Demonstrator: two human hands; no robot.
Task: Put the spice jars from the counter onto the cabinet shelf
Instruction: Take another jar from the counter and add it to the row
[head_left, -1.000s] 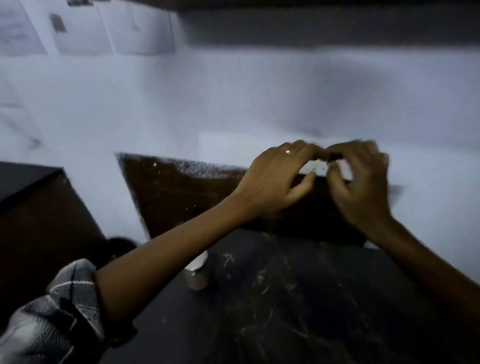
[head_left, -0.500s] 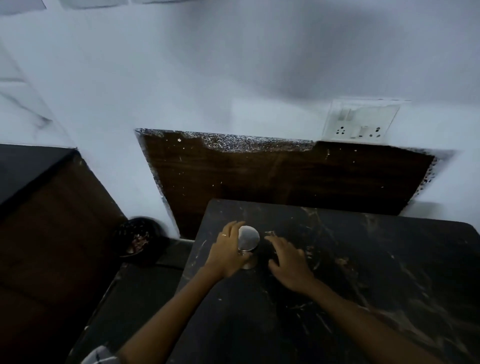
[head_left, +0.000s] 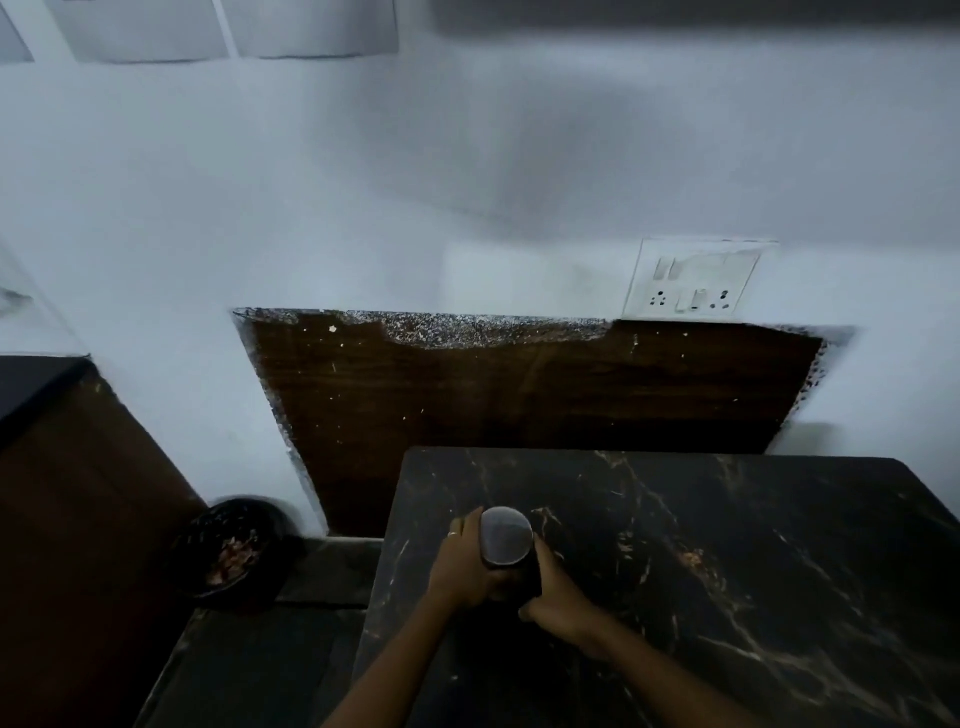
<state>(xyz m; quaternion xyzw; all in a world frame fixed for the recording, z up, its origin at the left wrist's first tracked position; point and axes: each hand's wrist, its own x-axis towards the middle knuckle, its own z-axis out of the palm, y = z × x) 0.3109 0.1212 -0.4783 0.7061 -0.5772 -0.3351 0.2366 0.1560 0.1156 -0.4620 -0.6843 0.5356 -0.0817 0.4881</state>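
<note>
A spice jar (head_left: 506, 536) with a round grey lid stands upright near the left side of the dark marble counter (head_left: 727, 571). My left hand (head_left: 465, 569), with a ring on one finger, wraps around the jar's left side. My right hand (head_left: 558, 592) presses against its right side, so both hands grip it. The jar's body is mostly hidden by my fingers. The cabinet shelf is not clearly in view; a dark strip (head_left: 675, 15) runs along the top edge.
A dark wooden panel (head_left: 519, 384) backs the counter against the white wall. A socket plate (head_left: 696, 278) sits above it on the right. A black bowl with scraps (head_left: 234, 551) lies lower left, beside a brown cabinet side (head_left: 78, 519).
Both hands came down from the wall near the socket to the counter. They have closed around the jar, which my right hand was not touching half a second ago.
</note>
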